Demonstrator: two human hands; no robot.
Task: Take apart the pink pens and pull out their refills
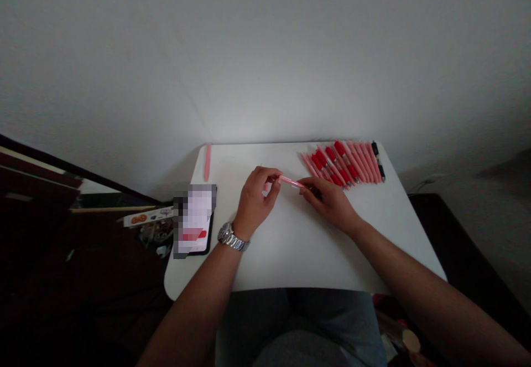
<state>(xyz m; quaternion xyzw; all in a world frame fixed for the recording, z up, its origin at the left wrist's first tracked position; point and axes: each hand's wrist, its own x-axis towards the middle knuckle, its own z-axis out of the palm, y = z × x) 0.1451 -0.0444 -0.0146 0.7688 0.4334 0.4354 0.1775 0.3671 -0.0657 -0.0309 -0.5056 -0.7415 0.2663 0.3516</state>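
A pink pen (291,182) is stretched between my two hands above the middle of the white table (286,256). My left hand (260,194) pinches its left end, with a watch on that wrist. The fingers of my right hand (329,201) close on its other end. Something small and pink (266,187) shows between the left thumb and fingers; I cannot make out what it is. Just beyond my right hand, several pink pens (363,159) and red pens (332,156) lie side by side in a slanted row, with a black pen (378,161) at its right end.
A lone pink pen (207,162) lies at the table's back left corner. Nearer me, a phone (194,220) with a lit, partly blurred screen rests by the left edge. The wall (282,68) rises behind the table. Assorted items (155,226) sit lower down, left of the table.
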